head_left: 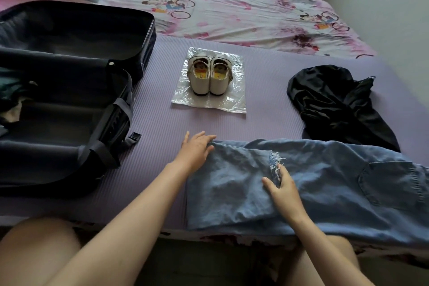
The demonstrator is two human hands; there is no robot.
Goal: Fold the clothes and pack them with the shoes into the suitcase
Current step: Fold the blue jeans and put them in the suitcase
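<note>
Two risks stand out to us. On the left the suitcase (69, 100) lies open on the purple mat (162, 123), and its loose strap (134, 137) trails toward our left hand (197, 148); a folded bundle swung that way could snag on it. That hand lies flat, fingers straight and slightly spread, on the far left corner of the jeans (325, 181). Our right hand (285, 190) presses the denim with the thumb held wide, gripping nothing as far as we can see, its fingertips right at the frayed tear. A finger caught in those threads could pull the fold askew. The bigger worry is the near edge of the jeans, which hangs over the front of the bed by our knees. If we lift both hands, the long right part may drag everything off.

For room, bare mat lies between the suitcase and the jeans. The shoes (210, 76) stand paired on a plastic sheet (183, 97) beyond our left hand, well apart from the denim. At the right the black garment (336, 109) lies crumpled, its lower corner just beside the far edge of the jeans, so a fold sent that way could trap it.
</note>
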